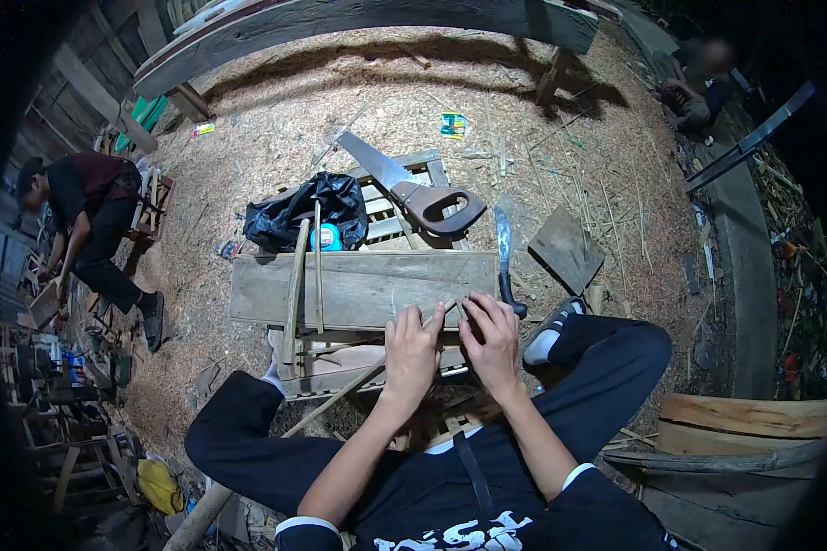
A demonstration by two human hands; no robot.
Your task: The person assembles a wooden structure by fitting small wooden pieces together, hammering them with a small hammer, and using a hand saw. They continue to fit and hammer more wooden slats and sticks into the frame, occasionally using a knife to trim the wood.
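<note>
My left hand is closed around a thin wooden stick, which slants from beside my left leg up to the plank bench. Right beside it, my right hand has its fingers curled at the stick's upper end, where a small piece shows between the fingertips. Both hands rest at the near edge of a wooden plank. On the plank lie a wider wood strip and a narrow one. A machete with a black handle lies just beyond my right hand.
Behind the plank are a handsaw, a black plastic bag and a blue-lidded container. A flat board lies on the right. One person bends over at the left; another person sits far right. A long beam spans the back.
</note>
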